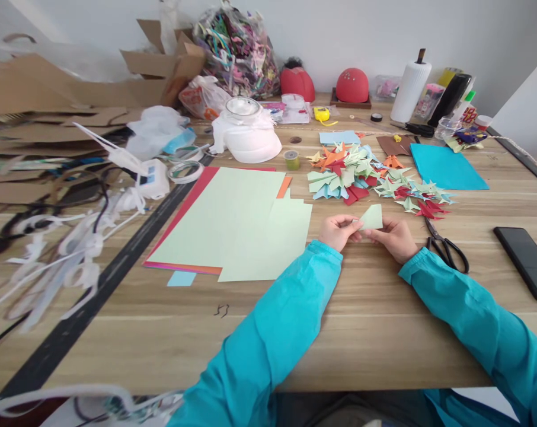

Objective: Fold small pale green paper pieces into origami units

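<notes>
Both my hands hold a small folded piece of pale green paper (372,217) just above the wooden table (366,332). My left hand (338,230) pinches its left corner, fingers closed. On the right side my right hand (395,237) grips it, fingers curled. Beyond the hands lies a heap of folded paper shapes (366,175) in green, orange, red and blue. Left of my hands is a stack of large pale green sheets (233,222) over red and orange ones.
Black scissors (446,249) lie right of my right hand, and a black phone (524,261) sits near the right edge. A blue sheet (446,166), paper towel roll (409,89), white container (246,139), cardboard and plastic clutter (73,196) fill the back and left.
</notes>
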`<state>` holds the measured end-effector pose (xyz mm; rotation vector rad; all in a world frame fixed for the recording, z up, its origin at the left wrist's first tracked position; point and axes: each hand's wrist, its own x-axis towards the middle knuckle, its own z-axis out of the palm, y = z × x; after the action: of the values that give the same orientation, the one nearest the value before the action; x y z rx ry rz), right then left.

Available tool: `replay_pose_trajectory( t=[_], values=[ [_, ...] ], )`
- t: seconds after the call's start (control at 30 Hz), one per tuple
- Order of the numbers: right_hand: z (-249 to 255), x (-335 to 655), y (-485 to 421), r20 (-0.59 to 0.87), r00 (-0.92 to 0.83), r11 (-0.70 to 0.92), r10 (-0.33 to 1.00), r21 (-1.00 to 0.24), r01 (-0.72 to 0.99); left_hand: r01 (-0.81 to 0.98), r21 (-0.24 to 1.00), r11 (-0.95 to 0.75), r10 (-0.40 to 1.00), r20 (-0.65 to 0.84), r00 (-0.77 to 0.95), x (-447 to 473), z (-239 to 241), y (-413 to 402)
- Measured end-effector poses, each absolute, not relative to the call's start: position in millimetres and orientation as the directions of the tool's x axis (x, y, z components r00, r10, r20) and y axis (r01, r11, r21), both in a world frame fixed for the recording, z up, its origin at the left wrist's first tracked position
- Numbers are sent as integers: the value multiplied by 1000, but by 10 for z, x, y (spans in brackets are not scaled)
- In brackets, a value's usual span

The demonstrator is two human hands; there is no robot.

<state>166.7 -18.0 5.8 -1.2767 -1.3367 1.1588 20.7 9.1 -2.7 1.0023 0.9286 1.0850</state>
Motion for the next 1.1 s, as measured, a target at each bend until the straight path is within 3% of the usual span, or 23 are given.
replay_pose_trajectory(
  t=[0.5, 0.83, 1.1],
  values=[
    [86, 1660, -206, -39, -76, -28, 996, -991, 134, -163, 981, 103, 963, -57, 264, 203, -20, 79],
    [81, 1660, -191, -29, -37, -25, 999, -995, 97, -215, 970, 112, 968, -58, 242, 210, -34, 88],
    [13, 1686, -188, -18, -133, -1, 991, -991, 130, -178, 978, 110, 952, -53, 300, 209, -49, 84]
  ],
)
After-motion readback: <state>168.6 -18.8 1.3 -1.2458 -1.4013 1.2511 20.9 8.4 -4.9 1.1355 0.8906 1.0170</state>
